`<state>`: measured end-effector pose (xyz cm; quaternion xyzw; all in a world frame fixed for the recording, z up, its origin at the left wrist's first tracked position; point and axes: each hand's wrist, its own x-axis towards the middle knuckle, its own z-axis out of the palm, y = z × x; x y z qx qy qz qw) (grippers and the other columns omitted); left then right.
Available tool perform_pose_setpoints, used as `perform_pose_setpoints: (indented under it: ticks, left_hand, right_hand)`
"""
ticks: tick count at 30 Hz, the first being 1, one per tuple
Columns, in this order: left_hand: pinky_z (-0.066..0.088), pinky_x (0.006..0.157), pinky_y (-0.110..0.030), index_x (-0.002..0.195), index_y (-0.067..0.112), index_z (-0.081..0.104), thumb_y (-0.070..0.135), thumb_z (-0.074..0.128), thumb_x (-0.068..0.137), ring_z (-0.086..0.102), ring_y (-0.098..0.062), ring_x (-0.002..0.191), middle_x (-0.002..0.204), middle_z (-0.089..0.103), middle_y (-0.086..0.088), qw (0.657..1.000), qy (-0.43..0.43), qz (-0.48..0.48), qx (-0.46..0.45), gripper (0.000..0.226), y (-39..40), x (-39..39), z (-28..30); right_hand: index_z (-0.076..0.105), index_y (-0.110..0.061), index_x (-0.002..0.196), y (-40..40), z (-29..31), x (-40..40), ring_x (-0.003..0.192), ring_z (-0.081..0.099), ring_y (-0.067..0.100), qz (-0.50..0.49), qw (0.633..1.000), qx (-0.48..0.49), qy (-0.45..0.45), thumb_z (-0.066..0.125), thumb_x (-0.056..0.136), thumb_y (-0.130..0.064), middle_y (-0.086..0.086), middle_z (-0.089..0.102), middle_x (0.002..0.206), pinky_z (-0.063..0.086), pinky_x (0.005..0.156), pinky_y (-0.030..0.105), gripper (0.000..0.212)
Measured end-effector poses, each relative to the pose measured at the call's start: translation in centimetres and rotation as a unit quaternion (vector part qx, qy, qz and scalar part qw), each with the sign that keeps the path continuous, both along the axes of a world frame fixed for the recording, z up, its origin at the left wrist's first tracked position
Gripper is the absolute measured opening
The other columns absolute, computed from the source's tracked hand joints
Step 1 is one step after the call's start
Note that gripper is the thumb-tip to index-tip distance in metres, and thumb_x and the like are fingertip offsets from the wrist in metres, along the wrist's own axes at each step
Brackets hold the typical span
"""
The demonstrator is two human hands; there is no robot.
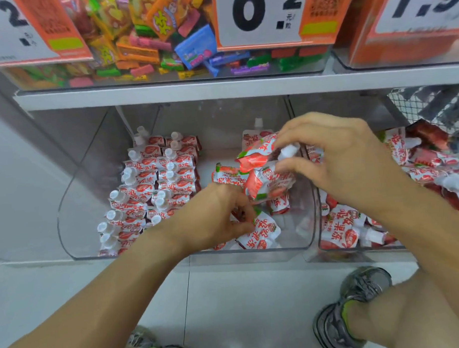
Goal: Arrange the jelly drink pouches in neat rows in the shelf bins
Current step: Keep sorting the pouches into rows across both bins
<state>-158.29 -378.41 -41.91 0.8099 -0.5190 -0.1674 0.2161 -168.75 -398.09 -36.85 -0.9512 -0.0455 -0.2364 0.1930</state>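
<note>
My right hand [337, 154] pinches pouch cluster [264, 172] above clear bin [73, 205]; left hand [214, 216] at 7 o'clock grips lying pouch [261, 232].

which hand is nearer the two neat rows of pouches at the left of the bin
Left. The left hand grips a pouch just right of the neat rows; the right hand holds pouches farther right, near the bin's right wall.

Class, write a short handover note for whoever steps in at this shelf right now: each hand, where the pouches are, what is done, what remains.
Left hand: pinches a red-and-white jelly pouch low in the clear middle bin.
Right hand: holds a bunch of pouches above that bin.
Done: two neat rows on the bin's left.
Left: loose pouches on its right; jumbled right bin.
</note>
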Motion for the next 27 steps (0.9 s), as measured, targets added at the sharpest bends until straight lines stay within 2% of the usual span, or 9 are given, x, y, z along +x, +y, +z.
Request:
perform_pose_setpoints:
  ticks: [2,4,8,10,14,18,21,25,27]
  left_hand:
    - [0.048,0.072,-0.007,0.097,0.022,0.077,0.029,0.081,0.076,0.062,-0.001,0.078,0.093,0.071,0.011,0.999,0.008,-0.019,0.029,0.023,-0.5,0.2,-0.3]
    - [0.049,0.082,-0.017,0.113,0.026,0.071,0.035,0.082,0.073,0.06,-0.002,0.089,0.105,0.069,0.011,0.998,0.009,-0.023,0.064,0.042,-0.8,0.6,-0.7]
    - [0.034,0.105,-0.024,0.133,0.029,0.055,0.038,0.084,0.069,0.044,-0.009,0.123,0.135,0.054,0.01,0.992,-0.013,-0.075,0.104,0.071,-1.3,0.8,-1.8]
    - [0.031,0.107,-0.029,0.134,0.033,0.052,0.041,0.084,0.067,0.04,-0.012,0.123,0.135,0.053,0.012,0.99,-0.035,-0.082,0.109,0.075,-1.6,0.9,-2.4]
    - [0.037,0.092,-0.033,0.119,0.033,0.062,0.046,0.085,0.06,0.037,-0.013,0.101,0.113,0.059,0.014,0.99,-0.093,-0.063,0.08,0.064,-1.3,0.9,-2.3]
    - [0.042,0.081,-0.03,0.094,0.028,0.07,0.045,0.087,0.057,0.043,-0.011,0.092,0.095,0.06,0.012,0.993,-0.104,-0.047,0.017,0.044,0.1,1.1,-1.7]
    - [0.05,0.076,-0.026,0.075,0.022,0.068,0.032,0.09,0.059,0.056,-0.005,0.09,0.097,0.062,0.009,0.999,-0.037,-0.017,-0.022,0.029,1.7,1.4,-1.3]
    - [0.049,0.066,-0.007,0.059,0.017,0.064,0.018,0.088,0.067,0.064,0.008,0.084,0.1,0.07,0.009,0.995,0.052,0.025,-0.078,0.025,3.7,1.3,-0.1]
    - [0.053,0.071,-0.017,0.062,0.018,0.065,0.028,0.086,0.067,0.067,0.0,0.088,0.095,0.07,0.012,0.992,0.054,0.046,-0.108,0.024,4.3,1.5,0.5]
  right_hand:
    - [0.075,-0.015,0.096,-0.1,-0.2,0.0,0.089,0.065,0.018,-0.015,1.0,-0.001,0.004,0.08,0.079,-0.031,-0.002,0.069,0.099,0.053,0.083,0.041,0.024]
    - [0.075,-0.018,0.096,-0.3,-0.3,-0.1,0.086,0.062,0.014,-0.037,0.999,0.009,0.005,0.079,0.08,-0.033,-0.004,0.067,0.096,0.052,0.081,0.036,0.023]
    - [0.069,-0.015,0.099,-0.2,-0.8,0.0,0.085,0.054,0.013,-0.064,0.998,0.005,-0.007,0.077,0.083,-0.028,-0.001,0.06,0.098,0.037,0.076,0.018,0.023]
    - [0.066,-0.013,0.1,0.0,-1.0,0.2,0.086,0.049,0.011,-0.063,0.998,0.007,-0.009,0.077,0.085,-0.025,0.0,0.057,0.1,0.033,0.077,0.015,0.022]
    - [0.065,-0.014,0.101,0.0,-1.2,0.4,0.088,0.047,0.007,-0.077,0.996,0.042,-0.012,0.077,0.085,-0.024,-0.007,0.052,0.1,0.032,0.075,0.01,0.022]
    - [0.065,-0.015,0.101,0.2,-1.3,0.3,0.087,0.048,0.006,-0.079,0.995,0.063,-0.016,0.077,0.085,-0.022,-0.007,0.052,0.099,0.035,0.078,0.015,0.021]
    - [0.066,-0.016,0.102,0.4,-1.1,0.1,0.083,0.051,0.007,-0.069,0.994,0.08,-0.015,0.073,0.088,-0.025,-0.006,0.055,0.1,0.041,0.078,0.02,0.018]
    - [0.066,-0.018,0.104,0.7,-0.8,-0.4,0.082,0.054,0.008,-0.051,0.996,0.079,-0.001,0.069,0.09,-0.03,-0.004,0.057,0.101,0.043,0.075,0.021,0.019]
    - [0.068,-0.018,0.103,0.8,-0.8,-0.6,0.084,0.056,0.01,-0.041,0.997,0.072,0.007,0.069,0.089,-0.032,-0.004,0.058,0.1,0.046,0.075,0.024,0.02]
